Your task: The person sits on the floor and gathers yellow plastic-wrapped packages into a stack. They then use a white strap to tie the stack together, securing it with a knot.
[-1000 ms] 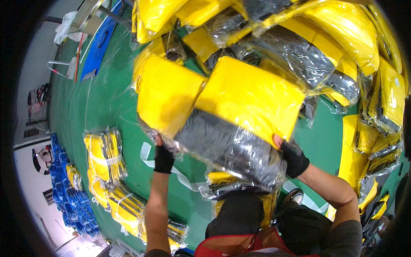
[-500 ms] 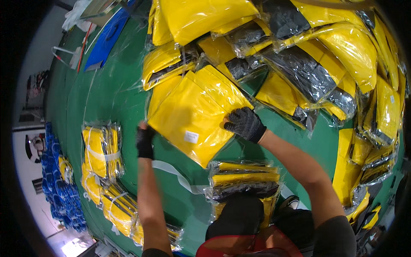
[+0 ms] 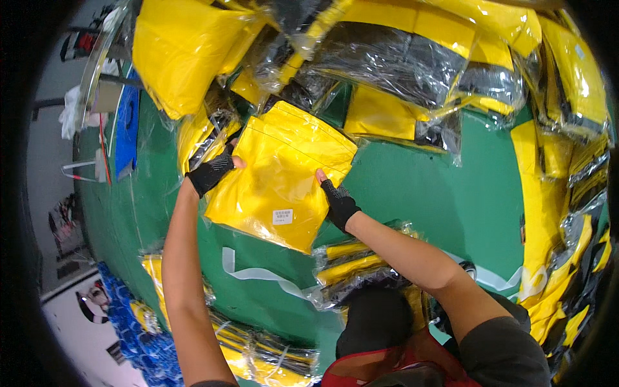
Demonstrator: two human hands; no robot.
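Note:
A flat yellow folded package [image 3: 277, 168] in clear plastic lies tilted between my hands, a small white label [image 3: 282, 216] near its lower edge. My left hand [image 3: 213, 173], in a black fingerless glove, grips its left side with the thumb on top; the fingers underneath are hidden. On the opposite edge my right hand [image 3: 336, 201], gloved alike with a dotted grip, pinches it, thumb uppermost. Close to my body sits a stack of similar yellow and black packages [image 3: 348, 261], partly covered by my right forearm. A loose white strap [image 3: 258, 274] runs out beside it.
Yellow and black packages [image 3: 400, 58] are heaped along the far side of the green surface [image 3: 438, 200]. More yellow pieces [image 3: 538, 213] pile up at right. Strapped bundles [image 3: 277, 355] lie lower left, near blue wrapped goods [image 3: 132, 322]. A blue panel [image 3: 127, 122] stands far left.
My left hand has come up onto the package's left side and closed on it. The right hand has shifted its hold along the right edge. The whole view has turned.

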